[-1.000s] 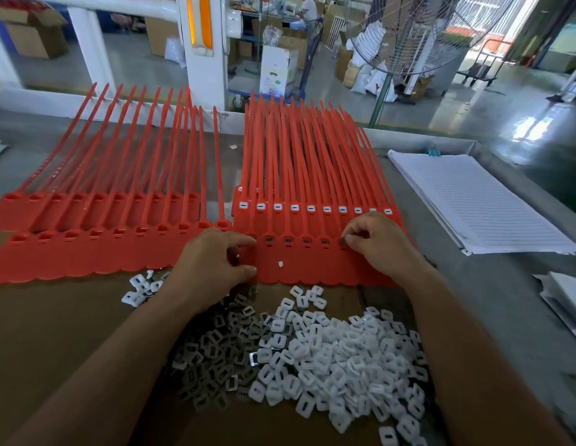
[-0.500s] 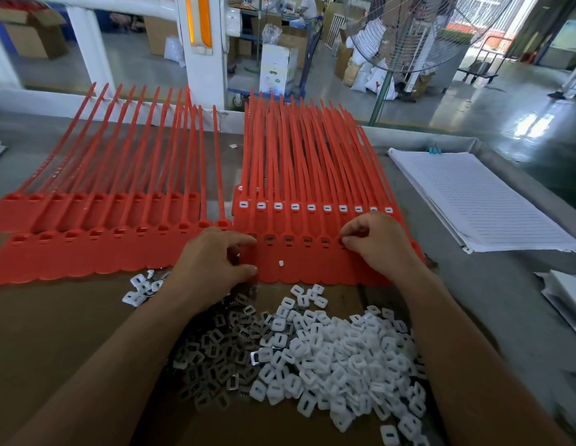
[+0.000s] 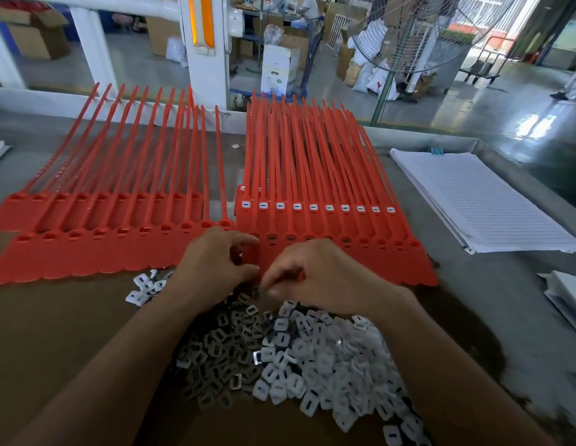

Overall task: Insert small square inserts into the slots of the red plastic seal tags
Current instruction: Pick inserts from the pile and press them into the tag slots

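The tags lie flat on the table, straps pointing away, heads toward the inserts. The left hand pinches one head. The right hand is curled at the pile; whether it holds anything cannot be told.

Seal tags red plastic, smooth; inserts white plastic, some shiny metal; board brown, matt.

Bright daylight, edges warped, perhaps slightly blurred.

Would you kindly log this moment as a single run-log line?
left hand holds red seal tags | right hand pinches at insert pile, grasp unclear | right sheet's back row filled
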The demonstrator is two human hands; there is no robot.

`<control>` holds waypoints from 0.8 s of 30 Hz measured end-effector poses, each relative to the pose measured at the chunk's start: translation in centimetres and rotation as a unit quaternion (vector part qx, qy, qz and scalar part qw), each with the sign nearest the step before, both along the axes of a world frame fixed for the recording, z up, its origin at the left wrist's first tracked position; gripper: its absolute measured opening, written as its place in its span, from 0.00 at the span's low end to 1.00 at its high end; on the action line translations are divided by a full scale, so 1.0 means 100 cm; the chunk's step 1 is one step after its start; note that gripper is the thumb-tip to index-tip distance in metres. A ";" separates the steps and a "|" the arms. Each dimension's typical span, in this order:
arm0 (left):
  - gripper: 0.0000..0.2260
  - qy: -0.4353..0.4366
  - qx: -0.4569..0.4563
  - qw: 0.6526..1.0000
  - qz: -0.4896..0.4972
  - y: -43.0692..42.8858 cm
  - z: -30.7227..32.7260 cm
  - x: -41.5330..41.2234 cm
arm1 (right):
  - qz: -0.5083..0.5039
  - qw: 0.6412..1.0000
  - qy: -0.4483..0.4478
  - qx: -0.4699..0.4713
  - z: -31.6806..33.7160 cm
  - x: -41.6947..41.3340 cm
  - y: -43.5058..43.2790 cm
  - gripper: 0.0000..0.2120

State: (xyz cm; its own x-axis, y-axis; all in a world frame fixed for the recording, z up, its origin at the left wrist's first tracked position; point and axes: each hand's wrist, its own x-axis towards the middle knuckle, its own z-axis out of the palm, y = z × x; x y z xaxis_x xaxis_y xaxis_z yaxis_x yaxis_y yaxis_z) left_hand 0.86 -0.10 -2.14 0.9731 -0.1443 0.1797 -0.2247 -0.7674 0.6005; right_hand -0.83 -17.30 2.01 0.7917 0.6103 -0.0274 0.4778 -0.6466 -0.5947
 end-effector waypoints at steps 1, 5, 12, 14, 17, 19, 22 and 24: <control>0.21 0.000 0.001 1.000 0.001 0.000 0.000 0.000 | 0.021 1.000 -0.008 -0.008 -0.002 -0.003 0.005 0.06; 0.20 -0.003 -0.003 1.000 0.004 -0.001 0.001 0.001 | 0.029 0.999 -0.032 -0.032 -0.009 -0.007 0.015 0.09; 0.20 -0.008 -0.007 1.000 0.008 -0.001 0.000 0.004 | 0.012 0.997 -0.043 -0.057 -0.011 -0.009 0.022 0.09; 0.20 -0.010 -0.007 1.000 0.008 -0.001 0.000 0.004 | 0.015 0.997 -0.042 -0.058 -0.012 -0.008 0.022 0.07; 0.20 -0.013 -0.007 1.000 0.004 0.000 0.000 0.004 | 0.021 0.998 -0.038 -0.042 -0.013 -0.007 0.020 0.05; 0.20 -0.013 -0.008 1.000 -0.001 0.000 0.000 0.004 | 0.018 0.999 -0.028 -0.012 -0.013 -0.007 0.018 0.04; 0.20 -0.013 -0.014 1.000 -0.004 0.000 0.000 0.005 | -0.007 0.999 -0.033 0.027 -0.011 -0.005 0.014 0.04; 0.20 -0.013 -0.015 1.000 -0.003 0.001 0.000 0.004 | -0.021 0.998 -0.046 0.046 -0.009 -0.002 0.011 0.06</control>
State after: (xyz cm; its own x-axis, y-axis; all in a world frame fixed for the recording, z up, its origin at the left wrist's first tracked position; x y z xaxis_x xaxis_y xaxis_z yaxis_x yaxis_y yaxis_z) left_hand 1.25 -0.03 -2.18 0.9672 -0.1442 0.2092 -0.2450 -0.7474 0.6176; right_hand -1.03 -16.24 1.15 0.8138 0.5725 0.1001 0.5057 -0.6127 -0.6074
